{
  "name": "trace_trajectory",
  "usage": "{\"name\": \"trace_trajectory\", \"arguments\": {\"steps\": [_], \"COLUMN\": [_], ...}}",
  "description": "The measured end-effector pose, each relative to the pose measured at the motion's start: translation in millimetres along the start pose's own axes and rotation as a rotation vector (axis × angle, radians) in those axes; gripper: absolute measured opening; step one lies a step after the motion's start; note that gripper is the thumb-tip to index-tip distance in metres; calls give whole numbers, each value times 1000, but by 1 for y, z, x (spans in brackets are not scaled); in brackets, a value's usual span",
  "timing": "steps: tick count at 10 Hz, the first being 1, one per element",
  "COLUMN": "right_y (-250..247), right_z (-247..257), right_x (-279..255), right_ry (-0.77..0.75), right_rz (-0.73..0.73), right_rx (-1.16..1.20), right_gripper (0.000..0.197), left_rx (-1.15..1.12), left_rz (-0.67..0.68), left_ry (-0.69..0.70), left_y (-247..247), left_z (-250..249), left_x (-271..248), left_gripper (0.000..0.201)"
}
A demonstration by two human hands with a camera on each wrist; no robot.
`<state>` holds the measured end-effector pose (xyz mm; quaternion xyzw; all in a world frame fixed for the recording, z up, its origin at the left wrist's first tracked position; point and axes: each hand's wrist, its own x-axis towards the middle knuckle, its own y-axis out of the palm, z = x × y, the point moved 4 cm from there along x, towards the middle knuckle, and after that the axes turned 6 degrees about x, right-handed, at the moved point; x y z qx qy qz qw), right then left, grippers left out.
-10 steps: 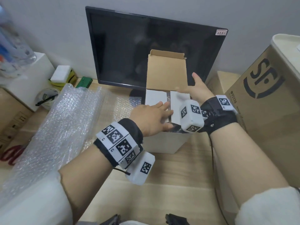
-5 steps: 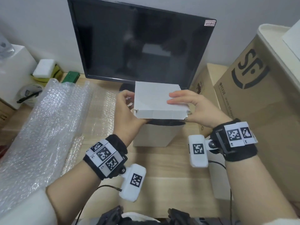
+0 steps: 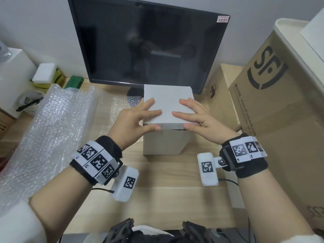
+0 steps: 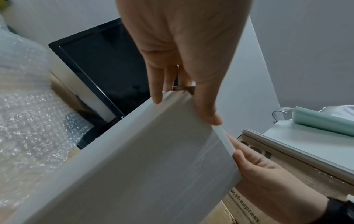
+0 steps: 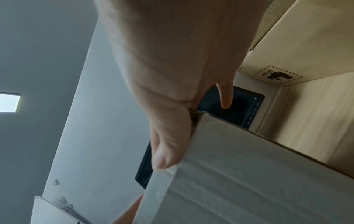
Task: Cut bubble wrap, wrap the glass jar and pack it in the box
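Now the lid lies flat on the white box, no longer lifted. I see my left hand and right hand press it with straight fingers, thumbs on the front edge. Crinkly bubble wrap lies left, a black screen behind, a brown carton close right.

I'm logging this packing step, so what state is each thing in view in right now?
white box: upright on the desk, its contents hidden.
lid: folded down over the top, dark gap left at the front edge.
left hand: fingers flat on the lid, thumb at its front edge.
right hand: the same, opposite side.
bubble wrap: loose, spread left of the box.
monitor: screen dark.
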<state>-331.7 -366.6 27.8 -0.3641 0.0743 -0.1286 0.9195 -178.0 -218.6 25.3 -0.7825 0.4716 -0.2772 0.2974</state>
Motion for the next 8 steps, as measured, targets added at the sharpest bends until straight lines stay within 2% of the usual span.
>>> {"name": "trace_trajectory", "arguments": {"steps": [1, 2, 3, 4, 5, 6, 7, 8], "right_y": [5, 13, 14, 14, 13, 6, -18, -41], "right_z": [-5, -9, -10, -4, 4, 16, 39, 69], "right_x": [-1, -3, -5, -7, -8, -5, 13, 35], "right_ry": [-11, -6, 9, 52, 85, 148, 141, 172], "right_rz": [22, 59, 46, 45, -33, -52, -177, -245], "right_rx": [-52, -146, -211, -281, -294, -297, -152, 75], "right_gripper": [37, 41, 47, 43, 40, 39, 28, 22], "left_rx": [30, 54, 130, 185, 209, 158, 49, -162], "left_rz": [5, 48, -6, -68, -60, 17, 48, -47], "left_ry": [35, 81, 149, 196, 219, 134, -15, -121], "left_y": [2, 10, 17, 17, 16, 8, -10, -38], "left_z": [0, 5, 10, 10, 8, 0, -14, -32], "left_x": [0, -5, -10, -9, -7, -5, 11, 34], "left_gripper": [47, 54, 69, 68, 69, 55, 34, 42]}}
